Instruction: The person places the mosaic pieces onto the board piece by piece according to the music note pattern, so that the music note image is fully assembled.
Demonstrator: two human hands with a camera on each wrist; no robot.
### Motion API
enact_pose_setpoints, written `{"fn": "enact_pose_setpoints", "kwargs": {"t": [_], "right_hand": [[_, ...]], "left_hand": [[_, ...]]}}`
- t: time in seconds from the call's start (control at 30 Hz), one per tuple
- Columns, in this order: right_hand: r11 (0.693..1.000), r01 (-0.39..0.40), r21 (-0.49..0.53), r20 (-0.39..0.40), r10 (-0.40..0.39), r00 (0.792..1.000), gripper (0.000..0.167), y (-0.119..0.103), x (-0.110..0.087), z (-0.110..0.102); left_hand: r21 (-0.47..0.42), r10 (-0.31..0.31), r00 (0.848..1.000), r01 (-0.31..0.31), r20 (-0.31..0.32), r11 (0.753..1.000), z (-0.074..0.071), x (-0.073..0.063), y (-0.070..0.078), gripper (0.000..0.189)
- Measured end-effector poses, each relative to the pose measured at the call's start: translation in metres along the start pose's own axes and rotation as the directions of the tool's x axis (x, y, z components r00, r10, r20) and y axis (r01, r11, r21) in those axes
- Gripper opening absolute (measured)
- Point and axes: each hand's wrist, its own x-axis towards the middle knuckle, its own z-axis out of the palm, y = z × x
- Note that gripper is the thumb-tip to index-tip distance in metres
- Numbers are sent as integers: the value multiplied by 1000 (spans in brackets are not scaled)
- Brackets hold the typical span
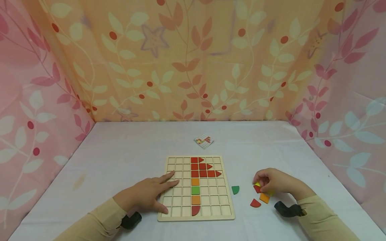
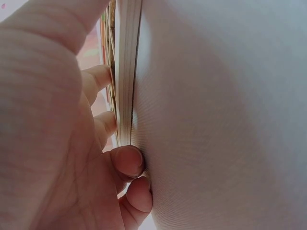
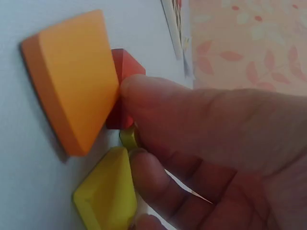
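A wooden grid board (image 1: pixel 178 219) lies on the table with a column of coloured pieces: red squares and triangles in the top rows, then an orange square (image 1: pixel 195 181), a green square (image 1: pixel 195 190), another orange square and a red quarter circle (image 1: pixel 196 210). My left hand (image 1: pixel 150 194) rests with spread fingers over the board's left edge. To the board's right, my right hand (image 1: pixel 275 180) pinches a red piece (image 3: pixel 115 91) among loose pieces, thumb against its side. Close by lie a small yellow piece (image 3: pixel 128 138), a larger yellow piece (image 3: pixel 108 191) and an orange square (image 3: pixel 76 81).
A green quarter circle (image 1: pixel 235 189) lies just right of the board, and a red quarter circle (image 1: pixel 255 203) below the loose pieces. Behind the board is a small pattern card (image 1: pixel 204 141). Patterned cloth (image 1: pixel 193 67) stands around the white table.
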Motion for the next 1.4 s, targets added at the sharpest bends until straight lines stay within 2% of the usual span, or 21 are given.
{"fn": "enact_pose_setpoints", "kwargs": {"t": [0.23, 0.5, 0.83, 1.07, 1.23, 1.4], "right_hand": [[999, 12, -40, 18, -12, 1000, 18, 0, 1, 2], [990, 11, -138, -13, -13, 1000, 17, -6, 3, 6], [986, 40, -164, -4, -42, 999, 21, -18, 7, 11], [980, 19, -199, -11, -22, 1000, 24, -27, 9, 12], [983, 44, -176, 0, -44, 999, 21, -35, 15, 8], [978, 115, -171, 2, -117, 993, 12, -48, 27, 7]], "left_hand": [[3, 2, 1000, -2, 0, 1000, 0, -1, 0, 95], [1, -5, 1000, 5, 2, 1000, 0, 0, 0, 95], [9, 7, 1000, -7, -8, 1000, 1, 0, -1, 95], [-1, -9, 1000, 9, -13, 1000, 1, -1, 0, 95], [6, -7, 1000, 7, -11, 1000, 1, -1, 0, 95], [6, 1, 1000, -1, -5, 1000, 0, 0, 0, 95]]}}
